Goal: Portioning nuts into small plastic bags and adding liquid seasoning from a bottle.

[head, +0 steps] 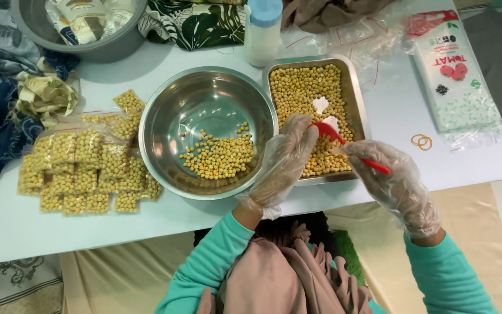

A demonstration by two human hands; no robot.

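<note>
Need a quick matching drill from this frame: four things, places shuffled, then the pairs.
Things:
1. red spoon
2. round steel bowl
3. rubber bands
4. filled small bags

Places:
A. left of the bowl, in a pile
B. on the table, right of the rectangular tray
C. in the right hand, tip at the left hand
D. left of the tray, a few yellow pellets inside

Pairs: 1-C, 2-D, 3-B, 4-A

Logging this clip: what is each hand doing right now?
Left hand: curled at the red spoon bowl; hold unclear.
Right hand: closed on the spoon's handle.
</note>
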